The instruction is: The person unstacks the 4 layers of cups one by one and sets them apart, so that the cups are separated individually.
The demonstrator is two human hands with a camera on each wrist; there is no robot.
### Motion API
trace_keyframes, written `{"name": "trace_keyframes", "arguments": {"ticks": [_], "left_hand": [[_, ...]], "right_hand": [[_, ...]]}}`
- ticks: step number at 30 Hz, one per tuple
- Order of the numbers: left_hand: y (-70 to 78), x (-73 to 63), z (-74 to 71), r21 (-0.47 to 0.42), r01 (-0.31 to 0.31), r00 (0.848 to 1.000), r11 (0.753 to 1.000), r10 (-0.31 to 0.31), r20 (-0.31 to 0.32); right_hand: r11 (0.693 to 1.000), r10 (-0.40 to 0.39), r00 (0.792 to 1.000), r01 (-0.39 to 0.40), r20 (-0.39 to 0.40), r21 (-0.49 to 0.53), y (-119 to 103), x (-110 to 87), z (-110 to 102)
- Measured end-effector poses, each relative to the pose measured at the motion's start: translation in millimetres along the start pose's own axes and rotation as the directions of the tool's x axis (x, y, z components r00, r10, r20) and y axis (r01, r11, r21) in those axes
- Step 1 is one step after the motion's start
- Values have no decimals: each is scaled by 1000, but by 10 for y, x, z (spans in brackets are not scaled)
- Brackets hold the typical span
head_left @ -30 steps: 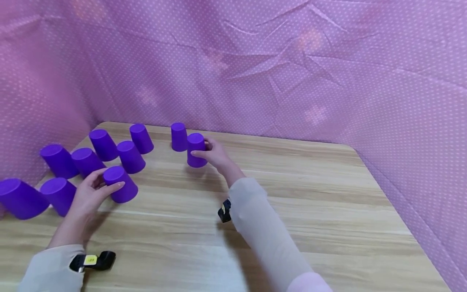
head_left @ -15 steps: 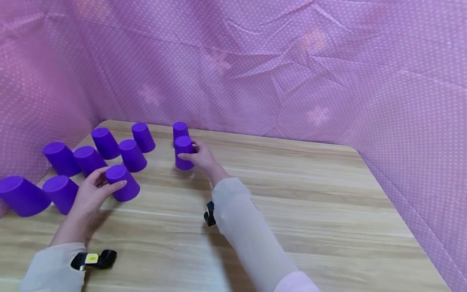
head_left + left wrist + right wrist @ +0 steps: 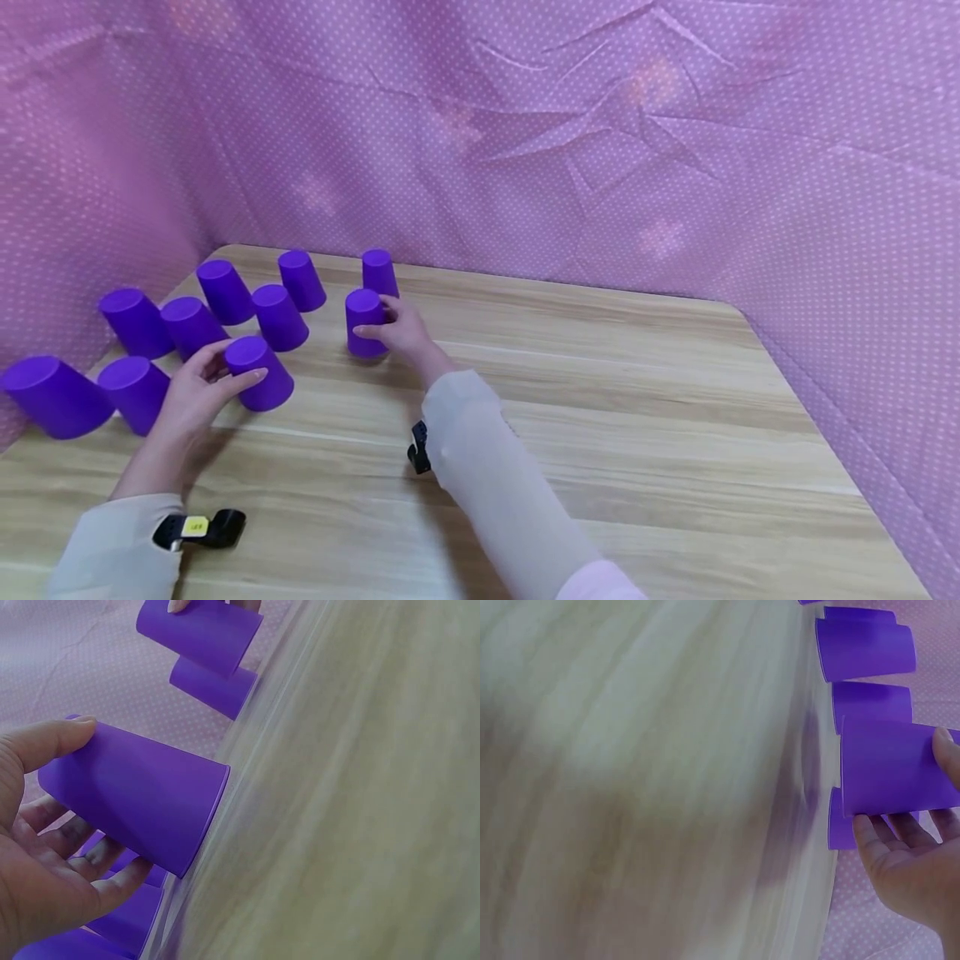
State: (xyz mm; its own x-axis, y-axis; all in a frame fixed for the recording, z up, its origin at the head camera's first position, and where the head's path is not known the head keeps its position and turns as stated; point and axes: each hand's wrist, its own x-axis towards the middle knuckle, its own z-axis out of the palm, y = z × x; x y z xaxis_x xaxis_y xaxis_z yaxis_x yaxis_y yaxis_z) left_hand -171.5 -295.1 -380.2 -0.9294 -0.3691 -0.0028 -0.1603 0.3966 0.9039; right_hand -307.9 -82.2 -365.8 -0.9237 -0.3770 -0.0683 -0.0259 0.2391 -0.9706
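Observation:
Purple cups stand upside down on a wooden table. My left hand (image 3: 197,392) grips one purple cup (image 3: 262,375) at the front of the left group, thumb on the near side and fingers behind. In the left wrist view that cup (image 3: 150,795) has its rim right at the tabletop. Farther back, my right hand (image 3: 405,333) holds another purple cup (image 3: 363,325) between thumb and fingers. The right wrist view has this cup (image 3: 892,769) with the thumb on one side and fingers along the other. Just behind it stands a further cup (image 3: 379,271).
Several more upturned cups, such as a near-left cup (image 3: 60,400) and a back cup (image 3: 302,282), stand in rows on the left. The wooden table (image 3: 637,433) stretches to the right. A pink dotted cloth (image 3: 525,150) hangs around its back and sides.
My right hand has carried its cup left and a little nearer, in front of the back cup. The left hand keeps its grip on its cup, and the view has shifted slightly.

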Motion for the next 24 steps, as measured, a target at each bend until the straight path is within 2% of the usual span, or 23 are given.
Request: {"name": "trace_keyframes", "arguments": {"ticks": [4,9,11,17,24], "left_hand": [[-58,38,3,2,-9,1000,1000,9,-7],[-404,238,16,-4,-30,999,1000,30,-39],[-485,283,18,-5,-35,998,999,35,-44],[-416,260,3,16,-33,999,999,34,-37],[-359,228,-4,18,-22,999,1000,23,-35]], "right_hand": [[1000,26,1000,-26,2,-2,16,-5,65],[999,35,999,-35,13,-16,43,-30,111],[999,27,999,-27,21,-24,57,-37,128],[1000,11,999,-11,44,-9,97,-31,168],[1000,-1,999,1,33,20,122,-22,213]]}}
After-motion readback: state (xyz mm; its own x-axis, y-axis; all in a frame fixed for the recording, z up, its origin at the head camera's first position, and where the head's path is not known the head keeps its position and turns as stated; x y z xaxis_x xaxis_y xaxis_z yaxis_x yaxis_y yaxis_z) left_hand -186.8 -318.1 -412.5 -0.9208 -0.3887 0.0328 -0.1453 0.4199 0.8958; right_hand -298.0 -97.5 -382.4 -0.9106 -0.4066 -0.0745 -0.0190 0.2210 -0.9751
